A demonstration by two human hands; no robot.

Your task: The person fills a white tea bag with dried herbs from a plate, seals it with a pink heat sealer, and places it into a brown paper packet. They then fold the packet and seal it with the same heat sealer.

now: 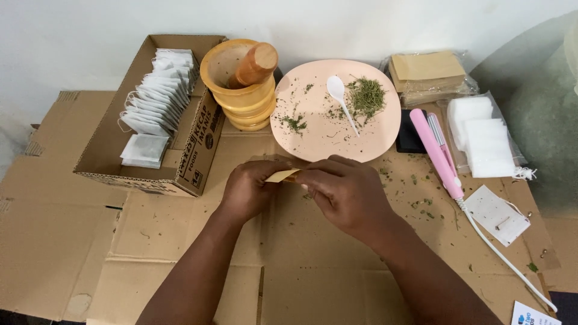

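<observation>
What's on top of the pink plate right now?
On the pink plate lie a white plastic spoon, a heap of dried green herbs and scattered crumbs. Its near edge is partly covered by the right hand, so anything there is hidden.

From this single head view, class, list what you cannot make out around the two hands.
- Small tan paper envelope: mostly covered by left hand and right hand.
- Wooden pestle: tip hidden inside yellow wooden mortar.
- White cable of pink sealer: leaves the frame's bottom edge.
</observation>
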